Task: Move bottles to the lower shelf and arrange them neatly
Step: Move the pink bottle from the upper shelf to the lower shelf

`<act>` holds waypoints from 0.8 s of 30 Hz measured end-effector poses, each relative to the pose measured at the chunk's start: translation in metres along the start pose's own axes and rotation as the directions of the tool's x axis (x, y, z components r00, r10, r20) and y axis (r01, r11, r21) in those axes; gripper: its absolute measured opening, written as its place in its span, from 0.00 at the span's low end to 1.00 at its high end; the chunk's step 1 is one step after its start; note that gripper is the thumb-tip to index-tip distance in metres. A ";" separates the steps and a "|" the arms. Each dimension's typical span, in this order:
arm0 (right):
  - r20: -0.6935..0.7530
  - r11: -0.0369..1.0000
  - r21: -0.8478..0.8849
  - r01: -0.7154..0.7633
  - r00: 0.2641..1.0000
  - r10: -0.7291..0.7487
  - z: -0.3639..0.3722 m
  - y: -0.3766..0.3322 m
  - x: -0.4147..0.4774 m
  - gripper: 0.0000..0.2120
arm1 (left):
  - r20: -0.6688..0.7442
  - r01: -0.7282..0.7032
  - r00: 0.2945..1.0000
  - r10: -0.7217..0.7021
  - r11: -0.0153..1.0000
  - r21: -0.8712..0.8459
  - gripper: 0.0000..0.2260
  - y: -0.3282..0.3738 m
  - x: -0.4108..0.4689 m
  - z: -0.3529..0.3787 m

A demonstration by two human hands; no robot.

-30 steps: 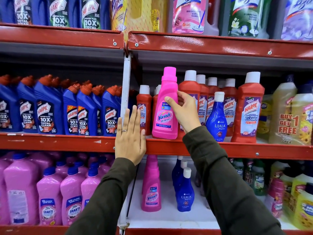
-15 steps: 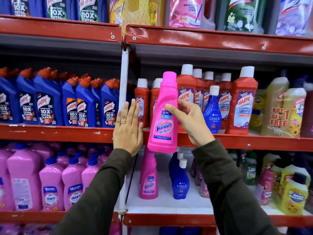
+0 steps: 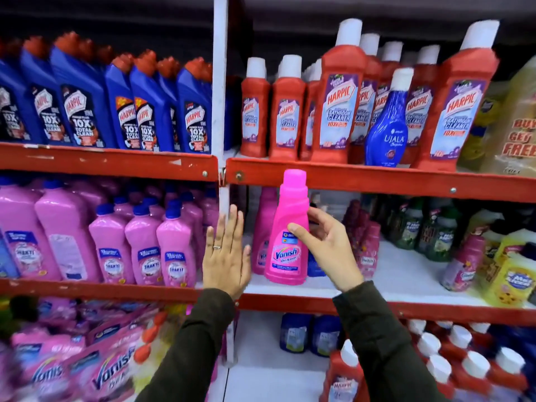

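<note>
Vanish btl [image 3: 285, 242] lowered to lower shelf [image 3: 377, 307] lvl.

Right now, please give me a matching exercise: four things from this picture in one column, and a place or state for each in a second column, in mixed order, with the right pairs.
Things:
1. pink Vanish bottle
2. blue Ujala bottle
3. left hand
4. Shakti bottles

Places or states:
A. flat and open, holding nothing
B. standing among red Harpic bottles on the upper shelf
C. held by the right hand at the lower shelf
D. in rows left of the white post

Pairs: 1-C, 2-B, 3-A, 4-D
</note>
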State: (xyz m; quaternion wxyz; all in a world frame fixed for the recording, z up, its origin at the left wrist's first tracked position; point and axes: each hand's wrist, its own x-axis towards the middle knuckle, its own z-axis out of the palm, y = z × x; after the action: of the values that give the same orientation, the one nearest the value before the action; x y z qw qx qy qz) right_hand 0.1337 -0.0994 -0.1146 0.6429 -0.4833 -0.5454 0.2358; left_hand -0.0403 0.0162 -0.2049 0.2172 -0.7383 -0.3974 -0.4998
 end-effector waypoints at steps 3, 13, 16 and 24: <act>0.011 0.998 -0.043 -0.039 0.999 0.039 0.007 0.028 -0.006 0.22 | 0.100 0.026 0.995 -0.030 0.999 0.040 0.31 0.000 -0.034 0.013; 0.024 0.991 -0.047 -0.124 0.992 0.125 0.034 0.083 0.007 0.23 | 0.264 0.049 0.962 -0.071 0.995 0.090 0.30 -0.014 -0.076 0.045; 0.025 0.988 -0.059 -0.144 0.989 0.146 0.039 0.092 0.014 0.25 | 0.252 0.043 0.966 -0.060 0.996 0.073 0.33 -0.019 -0.083 0.053; 0.050 0.981 -0.078 -0.177 0.982 0.182 0.040 0.111 0.023 0.25 | 0.198 0.029 0.979 -0.041 0.998 0.059 0.35 -0.027 -0.091 0.070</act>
State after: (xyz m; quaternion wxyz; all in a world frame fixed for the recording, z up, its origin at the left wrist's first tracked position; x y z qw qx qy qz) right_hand 0.1279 -0.0187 -0.2035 0.5852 -0.5468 -0.5258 0.2864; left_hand -0.0396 0.0486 -0.3184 0.1882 -0.7711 -0.4440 -0.4158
